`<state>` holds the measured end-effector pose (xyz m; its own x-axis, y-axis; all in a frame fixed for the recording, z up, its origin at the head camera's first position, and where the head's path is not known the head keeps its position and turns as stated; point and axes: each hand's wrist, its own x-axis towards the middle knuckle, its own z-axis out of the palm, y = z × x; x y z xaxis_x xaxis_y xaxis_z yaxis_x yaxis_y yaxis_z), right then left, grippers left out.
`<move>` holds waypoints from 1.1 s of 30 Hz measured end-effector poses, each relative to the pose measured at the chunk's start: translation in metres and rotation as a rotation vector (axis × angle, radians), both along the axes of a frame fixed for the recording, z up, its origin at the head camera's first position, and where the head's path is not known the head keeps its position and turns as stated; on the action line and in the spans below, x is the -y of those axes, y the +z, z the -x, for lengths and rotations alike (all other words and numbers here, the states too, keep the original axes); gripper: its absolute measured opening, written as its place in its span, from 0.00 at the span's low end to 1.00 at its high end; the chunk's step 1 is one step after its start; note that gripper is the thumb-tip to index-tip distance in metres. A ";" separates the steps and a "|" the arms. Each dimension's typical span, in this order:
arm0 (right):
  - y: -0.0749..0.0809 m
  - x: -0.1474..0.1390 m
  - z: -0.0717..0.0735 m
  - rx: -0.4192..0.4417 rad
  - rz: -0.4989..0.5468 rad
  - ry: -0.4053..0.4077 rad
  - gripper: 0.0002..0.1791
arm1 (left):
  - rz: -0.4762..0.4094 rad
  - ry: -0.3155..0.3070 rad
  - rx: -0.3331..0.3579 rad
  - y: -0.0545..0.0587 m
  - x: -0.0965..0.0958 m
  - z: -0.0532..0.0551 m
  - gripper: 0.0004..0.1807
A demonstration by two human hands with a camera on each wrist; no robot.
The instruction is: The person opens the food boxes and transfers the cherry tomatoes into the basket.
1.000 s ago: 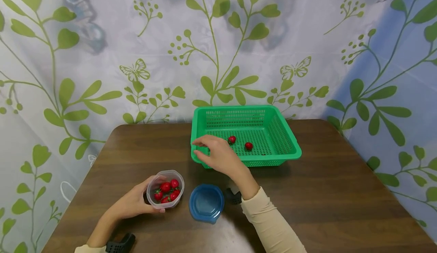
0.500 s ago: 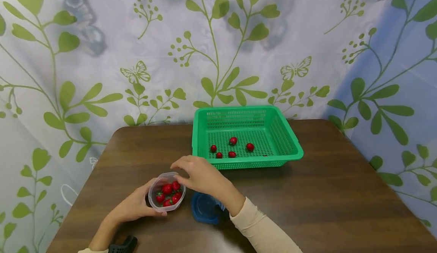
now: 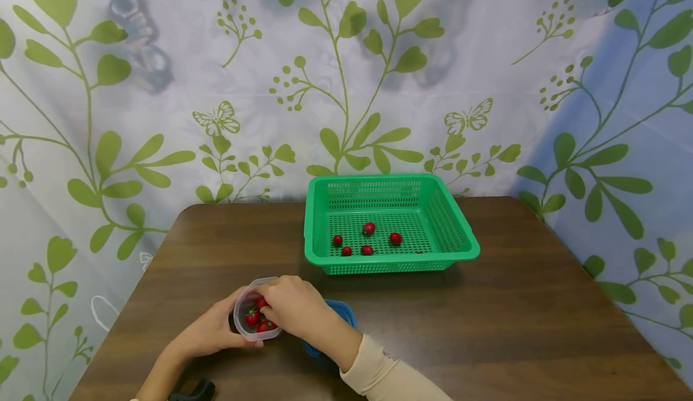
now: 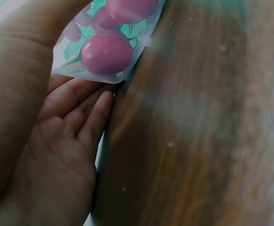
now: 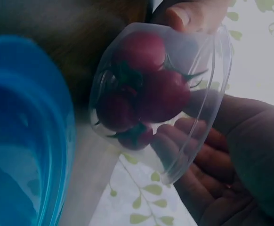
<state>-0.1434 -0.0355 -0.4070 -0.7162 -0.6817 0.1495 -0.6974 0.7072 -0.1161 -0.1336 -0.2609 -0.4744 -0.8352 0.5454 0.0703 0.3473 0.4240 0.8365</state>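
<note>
A clear plastic container holds several red cherry tomatoes with green stems. My left hand grips its left side, the thumb near the front and the fingers behind. Over the container's right side, my right hand has its fingers inside. From the right wrist, the thumb and fingers of that hand meet a cherry tomato within the clear wall, seeming to pinch it. The left wrist view has the palm of the left hand beside the container.
A green perforated basket with several cherry tomatoes stands at the back of the wooden table. The blue lid lies partly under the right forearm. A leaf-patterned curtain hangs behind the table.
My right hand has moved from over the basket's left front corner down and left into the container. Tomatoes it had hidden in the basket now show. The left hand keeps its grip.
</note>
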 end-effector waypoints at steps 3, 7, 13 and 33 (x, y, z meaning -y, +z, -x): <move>0.000 0.004 -0.003 0.015 -0.012 -0.032 0.15 | -0.002 0.000 -0.002 0.000 0.001 -0.001 0.46; 0.000 0.010 -0.007 0.060 -0.023 -0.073 0.13 | -0.013 0.002 -0.002 -0.003 0.002 -0.002 0.46; -0.002 0.019 -0.010 0.059 -0.079 -0.125 0.12 | -0.025 -0.006 -0.005 -0.005 0.002 0.000 0.45; -0.007 0.029 -0.008 0.016 -0.082 -0.201 0.12 | -0.016 -0.007 -0.055 -0.002 0.000 0.001 0.44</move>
